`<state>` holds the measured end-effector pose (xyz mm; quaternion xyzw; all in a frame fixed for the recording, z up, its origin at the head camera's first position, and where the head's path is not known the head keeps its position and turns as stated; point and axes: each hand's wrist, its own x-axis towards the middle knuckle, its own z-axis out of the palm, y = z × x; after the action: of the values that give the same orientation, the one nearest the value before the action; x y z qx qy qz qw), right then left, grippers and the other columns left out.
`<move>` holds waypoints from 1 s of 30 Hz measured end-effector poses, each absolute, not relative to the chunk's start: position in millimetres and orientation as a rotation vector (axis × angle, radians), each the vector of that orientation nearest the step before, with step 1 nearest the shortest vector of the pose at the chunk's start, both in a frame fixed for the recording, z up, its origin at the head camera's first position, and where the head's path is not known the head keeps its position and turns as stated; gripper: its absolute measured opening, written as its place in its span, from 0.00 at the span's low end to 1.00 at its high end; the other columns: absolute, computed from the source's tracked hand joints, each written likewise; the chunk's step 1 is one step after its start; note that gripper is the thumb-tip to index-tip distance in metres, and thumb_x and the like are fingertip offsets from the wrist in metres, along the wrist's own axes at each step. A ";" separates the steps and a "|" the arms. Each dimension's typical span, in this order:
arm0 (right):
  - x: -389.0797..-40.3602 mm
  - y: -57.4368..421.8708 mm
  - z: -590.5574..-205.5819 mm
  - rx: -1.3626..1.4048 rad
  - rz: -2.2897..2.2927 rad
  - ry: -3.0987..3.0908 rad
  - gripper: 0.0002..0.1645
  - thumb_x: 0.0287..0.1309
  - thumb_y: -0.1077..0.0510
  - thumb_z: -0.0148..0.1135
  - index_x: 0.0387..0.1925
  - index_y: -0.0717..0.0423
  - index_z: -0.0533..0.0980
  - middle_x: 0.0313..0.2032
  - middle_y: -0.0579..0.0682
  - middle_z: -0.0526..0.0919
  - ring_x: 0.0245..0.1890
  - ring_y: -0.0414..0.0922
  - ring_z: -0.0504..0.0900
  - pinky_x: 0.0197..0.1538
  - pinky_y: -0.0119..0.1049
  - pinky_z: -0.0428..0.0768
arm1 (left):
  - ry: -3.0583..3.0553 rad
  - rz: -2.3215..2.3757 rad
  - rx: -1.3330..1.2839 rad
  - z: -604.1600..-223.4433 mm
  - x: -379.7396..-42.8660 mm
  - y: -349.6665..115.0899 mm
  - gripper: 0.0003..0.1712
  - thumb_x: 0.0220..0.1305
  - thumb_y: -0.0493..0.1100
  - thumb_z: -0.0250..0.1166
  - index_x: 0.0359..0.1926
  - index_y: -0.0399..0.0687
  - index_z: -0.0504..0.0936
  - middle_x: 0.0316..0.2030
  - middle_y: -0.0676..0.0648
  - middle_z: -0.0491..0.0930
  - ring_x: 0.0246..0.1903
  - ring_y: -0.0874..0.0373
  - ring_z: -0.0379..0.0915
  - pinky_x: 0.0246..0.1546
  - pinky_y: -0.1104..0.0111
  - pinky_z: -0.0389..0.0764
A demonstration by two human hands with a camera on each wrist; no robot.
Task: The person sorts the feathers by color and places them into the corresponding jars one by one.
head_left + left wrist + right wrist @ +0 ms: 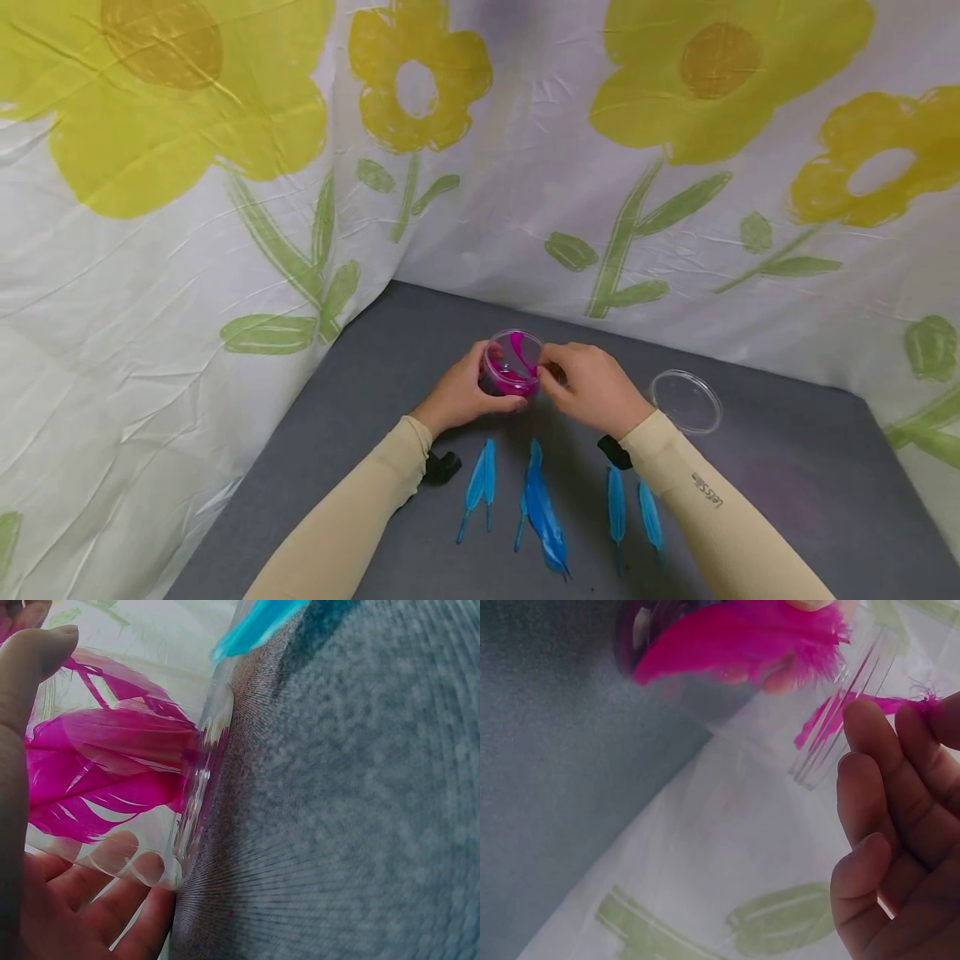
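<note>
A clear plastic jar (507,364) stands on the grey table, with my left hand (461,392) curled round its side. Magenta feathers (120,761) lie inside, seen through the wall in the left wrist view. At the jar's open mouth, my right hand (592,385) pinches one magenta feather (889,703) by its end between thumb and fingers. That feather's other end reaches in past the rim. In the right wrist view, another magenta feather (742,634) shows within the jar.
A round clear lid (686,402) lies on the grey table (787,442) to the right. Nearer me are several blue feathers, among them a left pair (480,483), a wide middle one (543,508) and a right pair (617,504). Flower-printed cloth (517,208) hangs behind.
</note>
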<state>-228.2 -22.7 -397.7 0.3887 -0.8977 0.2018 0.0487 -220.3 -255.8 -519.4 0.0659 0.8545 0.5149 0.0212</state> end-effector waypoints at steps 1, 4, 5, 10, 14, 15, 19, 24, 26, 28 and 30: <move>-229.1 -23.8 -397.9 1.185 0.617 -2.737 0.09 0.73 0.56 0.65 0.32 0.46 0.79 0.23 0.40 0.74 0.24 0.37 0.69 0.28 0.33 0.73 | 2.646 1.598 0.208 -519.9 -220.3 -255.9 0.59 0.53 0.63 0.84 0.79 0.57 0.62 0.73 0.48 0.74 0.71 0.46 0.75 0.71 0.49 0.81; -232.2 -27.3 -397.9 1.183 0.629 -2.736 0.09 0.72 0.55 0.66 0.32 0.46 0.80 0.23 0.41 0.75 0.23 0.37 0.70 0.27 0.34 0.74 | 2.651 1.583 0.217 -521.9 -221.5 -256.3 0.60 0.54 0.66 0.83 0.79 0.58 0.61 0.73 0.49 0.74 0.71 0.48 0.75 0.72 0.50 0.80; -233.6 -28.4 -398.1 1.183 0.631 -2.735 0.08 0.72 0.55 0.66 0.32 0.46 0.80 0.23 0.41 0.75 0.23 0.37 0.70 0.27 0.34 0.74 | 2.652 1.580 0.220 -522.5 -221.8 -256.5 0.60 0.54 0.67 0.83 0.80 0.58 0.61 0.73 0.49 0.74 0.70 0.49 0.76 0.72 0.50 0.80; -241.1 -34.4 -399.1 1.166 0.617 -2.728 0.07 0.70 0.55 0.67 0.33 0.48 0.81 0.22 0.41 0.76 0.21 0.37 0.70 0.26 0.34 0.73 | 2.643 1.570 0.220 -522.8 -221.6 -257.0 0.61 0.53 0.69 0.82 0.80 0.59 0.60 0.72 0.50 0.75 0.69 0.50 0.76 0.72 0.50 0.80; -245.3 -39.0 -399.9 1.143 0.612 -2.739 0.09 0.70 0.52 0.69 0.34 0.49 0.82 0.21 0.41 0.77 0.21 0.37 0.71 0.26 0.35 0.74 | 2.632 1.587 0.225 -521.8 -221.0 -257.9 0.61 0.53 0.68 0.82 0.79 0.59 0.60 0.72 0.49 0.74 0.69 0.50 0.76 0.71 0.50 0.81; -246.0 -40.0 -400.2 1.135 0.608 -2.746 0.10 0.70 0.50 0.69 0.34 0.49 0.82 0.22 0.41 0.78 0.21 0.37 0.72 0.26 0.35 0.75 | 2.631 1.589 0.227 -522.0 -221.0 -258.3 0.60 0.53 0.68 0.82 0.79 0.59 0.60 0.73 0.50 0.74 0.69 0.50 0.76 0.71 0.51 0.81; -245.1 -40.3 -400.0 1.100 0.605 -2.763 0.15 0.71 0.44 0.70 0.32 0.47 0.81 0.21 0.40 0.78 0.21 0.38 0.72 0.27 0.35 0.75 | 2.619 1.601 0.239 -522.2 -220.6 -259.0 0.60 0.53 0.67 0.83 0.79 0.59 0.60 0.73 0.50 0.72 0.70 0.49 0.75 0.71 0.51 0.81; -234.7 -22.1 -397.9 1.032 0.651 -2.723 0.16 0.71 0.42 0.70 0.32 0.45 0.81 0.23 0.41 0.78 0.23 0.39 0.72 0.28 0.36 0.75 | 2.618 1.597 0.244 -522.4 -221.7 -254.5 0.61 0.53 0.68 0.83 0.80 0.59 0.61 0.73 0.50 0.72 0.71 0.49 0.75 0.72 0.50 0.80; -228.6 -9.9 -397.6 0.994 0.676 -2.691 0.15 0.72 0.41 0.70 0.33 0.45 0.82 0.25 0.40 0.79 0.26 0.39 0.73 0.31 0.36 0.76 | 2.622 1.584 0.236 -520.8 -222.3 -254.1 0.61 0.52 0.69 0.83 0.79 0.60 0.61 0.73 0.50 0.73 0.71 0.47 0.75 0.72 0.48 0.79; -222.6 2.6 -398.3 0.949 0.701 -2.659 0.15 0.72 0.41 0.69 0.35 0.45 0.82 0.27 0.40 0.81 0.29 0.40 0.75 0.35 0.38 0.78 | 2.634 1.563 0.221 -520.3 -222.9 -256.6 0.61 0.52 0.70 0.82 0.79 0.60 0.62 0.73 0.50 0.73 0.72 0.46 0.75 0.73 0.46 0.78; -217.2 15.5 -400.4 0.902 0.737 -2.629 0.14 0.73 0.41 0.69 0.37 0.45 0.83 0.30 0.41 0.82 0.33 0.42 0.77 0.39 0.39 0.79 | 2.647 1.538 0.199 -519.6 -222.6 -261.8 0.62 0.51 0.72 0.82 0.79 0.61 0.62 0.73 0.50 0.73 0.72 0.45 0.74 0.74 0.45 0.77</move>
<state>-217.2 15.5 -400.4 0.3108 -0.9062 0.2539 0.1329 -222.6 -261.8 -519.6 0.0650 0.8622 0.5011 0.0370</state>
